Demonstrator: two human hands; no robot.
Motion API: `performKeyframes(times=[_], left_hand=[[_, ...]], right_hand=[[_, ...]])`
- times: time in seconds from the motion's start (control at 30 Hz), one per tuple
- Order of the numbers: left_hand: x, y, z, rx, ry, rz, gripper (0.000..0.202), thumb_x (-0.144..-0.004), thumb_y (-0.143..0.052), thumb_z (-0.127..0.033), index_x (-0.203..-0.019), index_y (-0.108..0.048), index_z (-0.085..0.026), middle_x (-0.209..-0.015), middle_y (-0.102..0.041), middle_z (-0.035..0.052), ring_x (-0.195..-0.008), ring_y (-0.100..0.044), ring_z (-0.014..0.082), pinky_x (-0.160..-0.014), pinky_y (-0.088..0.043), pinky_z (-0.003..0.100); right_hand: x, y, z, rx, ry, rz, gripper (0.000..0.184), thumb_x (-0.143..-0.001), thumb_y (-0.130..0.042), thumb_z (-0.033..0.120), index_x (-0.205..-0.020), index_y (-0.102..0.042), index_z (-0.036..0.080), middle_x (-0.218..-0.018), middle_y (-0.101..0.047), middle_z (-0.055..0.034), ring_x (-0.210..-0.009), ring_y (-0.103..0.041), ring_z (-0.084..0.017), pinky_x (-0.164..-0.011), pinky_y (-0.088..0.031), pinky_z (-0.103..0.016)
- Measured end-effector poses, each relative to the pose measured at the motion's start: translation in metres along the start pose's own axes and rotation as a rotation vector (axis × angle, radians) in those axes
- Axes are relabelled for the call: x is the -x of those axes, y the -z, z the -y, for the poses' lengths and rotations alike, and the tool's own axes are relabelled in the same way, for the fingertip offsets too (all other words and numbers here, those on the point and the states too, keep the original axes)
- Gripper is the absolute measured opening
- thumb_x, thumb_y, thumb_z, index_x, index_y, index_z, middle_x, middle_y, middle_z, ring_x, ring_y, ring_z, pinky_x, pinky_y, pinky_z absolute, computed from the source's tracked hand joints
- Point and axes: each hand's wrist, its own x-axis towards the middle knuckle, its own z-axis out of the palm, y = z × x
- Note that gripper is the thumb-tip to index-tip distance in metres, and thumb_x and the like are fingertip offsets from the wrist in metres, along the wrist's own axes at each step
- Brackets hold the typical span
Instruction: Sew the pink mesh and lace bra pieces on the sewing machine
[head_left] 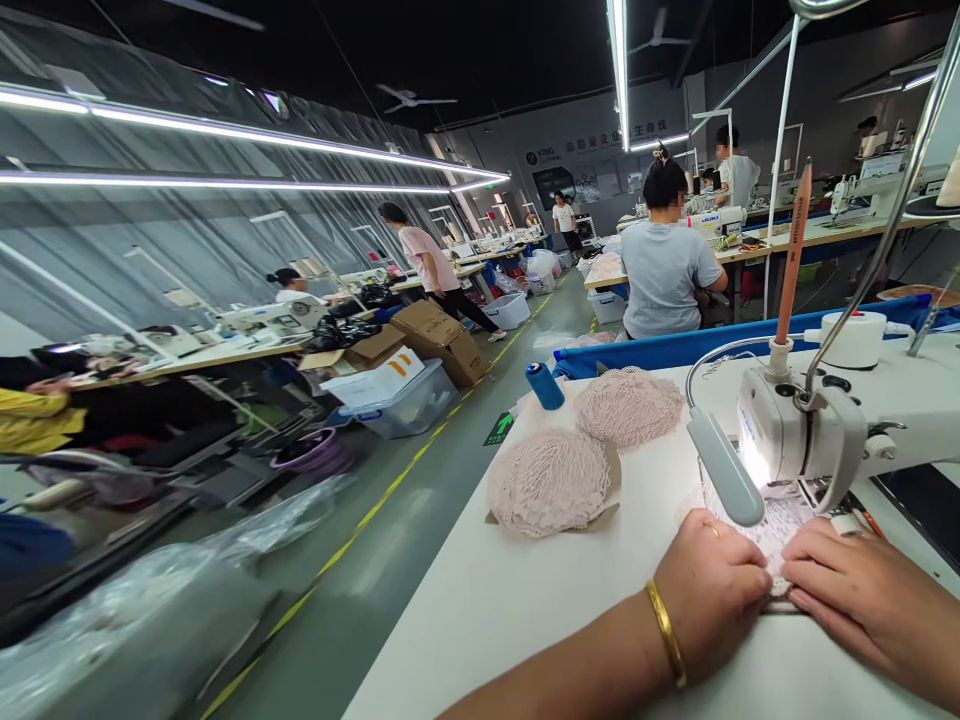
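My left hand (709,585), with a gold bangle and a ring, rests on the white table (480,610) with its fingers curled down onto a piece of pale pink lace (780,528). My right hand (855,590) lies flat on the same lace, fingers pointing left. Both hands sit just in front of the white sewing machine (802,425), whose lit needle area is above the lace. The fingertips of my left hand are hidden under the hand.
Two heaps of pink lace (551,480) (628,405) lie on the table beyond my hands, with a blue thread spool (544,385) behind them. A person in grey (664,265) sits ahead. Boxes, bins and other workers line the aisle on the left.
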Motion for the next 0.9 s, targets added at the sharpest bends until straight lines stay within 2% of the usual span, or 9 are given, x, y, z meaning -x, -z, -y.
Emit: performKeyframes(times=[0.13, 0.3, 0.37, 0.5, 0.7, 0.9], left_hand=[[-0.006, 0.001, 0.005, -0.023, 0.011, -0.003, 0.010, -0.098, -0.067, -0.020, -0.089, -0.072, -0.020, -0.105, -0.081, 0.0014, -0.093, -0.072, 0.0187, -0.088, -0.045, 0.039], [-0.012, 0.003, 0.009, -0.098, 0.040, 0.023, 0.013, -0.101, -0.061, -0.020, -0.097, -0.074, -0.020, -0.103, -0.078, 0.0055, -0.096, -0.071, 0.0217, -0.091, -0.047, 0.040], [-0.011, 0.002, 0.009, -0.101, 0.024, 0.017, 0.017, -0.101, -0.058, -0.020, -0.101, -0.075, -0.020, -0.102, -0.077, 0.0068, -0.096, -0.069, 0.0225, -0.091, -0.049, 0.041], [-0.005, 0.000, 0.007, -0.077, -0.046, 0.032, 0.019, -0.100, -0.055, -0.016, -0.106, -0.074, -0.018, -0.103, -0.078, 0.0079, -0.095, -0.069, 0.0220, -0.091, -0.050, 0.040], [-0.004, 0.000, 0.005, -0.070, -0.038, 0.025, 0.018, -0.100, -0.057, -0.014, -0.107, -0.073, -0.017, -0.104, -0.078, 0.0069, -0.095, -0.070, 0.0214, -0.093, -0.048, 0.039], [-0.009, 0.001, 0.010, -0.134, -0.013, 0.049, 0.016, -0.102, -0.059, -0.017, -0.099, -0.074, -0.020, -0.101, -0.076, 0.0073, -0.095, -0.068, 0.0220, -0.098, -0.049, 0.040]], right_hand=[[0.002, -0.008, -0.007, 0.045, -0.028, -0.057, 0.024, -0.112, -0.048, 0.028, -0.105, -0.072, 0.028, -0.105, -0.076, -0.0052, -0.084, -0.069, -0.024, -0.074, -0.049, -0.037], [0.003, -0.013, -0.012, 0.188, 0.002, -0.134, 0.037, -0.113, -0.036, 0.024, -0.113, -0.072, 0.025, -0.115, -0.079, -0.0075, -0.092, -0.071, -0.028, -0.076, -0.051, -0.043], [0.003, -0.012, -0.011, 0.198, 0.014, -0.154, 0.035, -0.112, -0.037, 0.023, -0.116, -0.072, 0.025, -0.116, -0.079, -0.0075, -0.093, -0.071, -0.029, -0.076, -0.051, -0.043], [0.007, -0.014, -0.010, 0.133, -0.014, -0.151, 0.029, -0.111, -0.045, 0.027, -0.121, -0.073, 0.029, -0.112, -0.079, -0.0065, -0.093, -0.071, -0.028, -0.081, -0.051, -0.042], [0.009, -0.018, -0.011, 0.111, -0.037, -0.146, 0.031, -0.113, -0.042, 0.025, -0.115, -0.074, 0.028, -0.111, -0.079, -0.0073, -0.094, -0.071, -0.027, -0.084, -0.051, -0.042], [0.009, -0.022, -0.015, 0.163, -0.055, -0.127, 0.038, -0.112, -0.037, 0.022, -0.110, -0.074, 0.025, -0.114, -0.079, -0.0096, -0.098, -0.071, -0.029, -0.086, -0.052, -0.046]])
